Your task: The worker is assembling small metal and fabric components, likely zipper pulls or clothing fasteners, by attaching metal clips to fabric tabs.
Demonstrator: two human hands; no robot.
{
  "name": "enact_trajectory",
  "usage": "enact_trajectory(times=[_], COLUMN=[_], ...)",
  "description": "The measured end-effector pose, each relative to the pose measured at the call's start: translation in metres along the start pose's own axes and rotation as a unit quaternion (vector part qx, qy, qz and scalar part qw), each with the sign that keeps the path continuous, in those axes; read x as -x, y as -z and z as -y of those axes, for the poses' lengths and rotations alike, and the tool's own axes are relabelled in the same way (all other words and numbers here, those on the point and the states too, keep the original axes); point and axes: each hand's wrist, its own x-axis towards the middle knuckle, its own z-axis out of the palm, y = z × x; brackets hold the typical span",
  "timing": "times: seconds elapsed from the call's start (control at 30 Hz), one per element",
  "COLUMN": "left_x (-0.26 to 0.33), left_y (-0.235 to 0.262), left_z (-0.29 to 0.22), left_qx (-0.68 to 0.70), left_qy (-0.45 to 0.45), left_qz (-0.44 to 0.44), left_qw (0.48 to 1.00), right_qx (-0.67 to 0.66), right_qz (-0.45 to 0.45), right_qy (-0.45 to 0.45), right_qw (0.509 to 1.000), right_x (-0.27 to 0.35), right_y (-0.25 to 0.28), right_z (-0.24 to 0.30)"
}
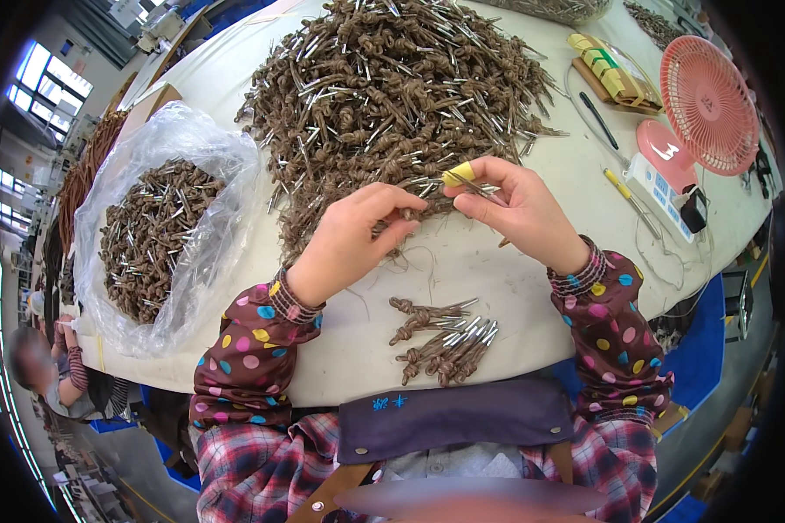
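My left hand [353,231] is closed, its thumb and fingertips pinching a brown knotted cord [408,213] at the near edge of a big heap. Beside it, my right hand [523,213] pinches a slim metal-looking piece [475,186]; its exact kind is hard to make out. Something yellow, like tape [456,174], wraps the tip of the right index finger. The heap of brown knotted cords [401,96] with silver tips rises just beyond both hands. Closer to me lies a small group of the same cords [449,344], their tips pointing mostly up and right.
A clear plastic bag [196,270] of similar cords stands on the left of the white table [532,322]. At right are a pink fan [708,105], a white power strip [658,193], a yellow-handled tool [630,200], a black pen [597,118] and loose wires. Another person [74,383] sits far left.
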Motion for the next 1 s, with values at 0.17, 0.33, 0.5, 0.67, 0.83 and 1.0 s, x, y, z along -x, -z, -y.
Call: enact_trajectory(times=[0.17,0.33,0.5,0.67,0.83,1.0], left_x=[0.003,0.003,0.001,0.002,0.000,0.007], left_y=[0.005,0.004,0.012,0.011,0.007,-0.004], left_z=[-0.001,0.003,0.000,-0.002,0.001,0.002], left_qx=[0.404,0.346,-0.101,-0.269,-0.333,-0.087], left_qy=[0.085,0.085,-0.042,-0.125,-0.172,0.030], left_qz=[-0.055,-0.083,-0.174,-0.171,-0.202,-0.154], left_qw=[0.909,0.931,0.979,0.940,0.905,0.984], right_qx=[-0.078,-0.037,0.037,0.069,-0.032,-0.137], right_qz=[0.028,-0.025,-0.055,-0.058,-0.030,0.003], right_qy=[0.032,0.030,0.023,0.011,0.000,-0.108], right_qw=[0.996,0.999,0.998,0.996,0.999,0.985], right_x=[-0.010,-0.011,-0.008,-0.007,-0.007,-0.005], right_y=[-0.020,-0.021,-0.014,-0.017,-0.019,-0.023], right_z=[0.015,-0.001,-0.006,-0.001,-0.004,-0.001])
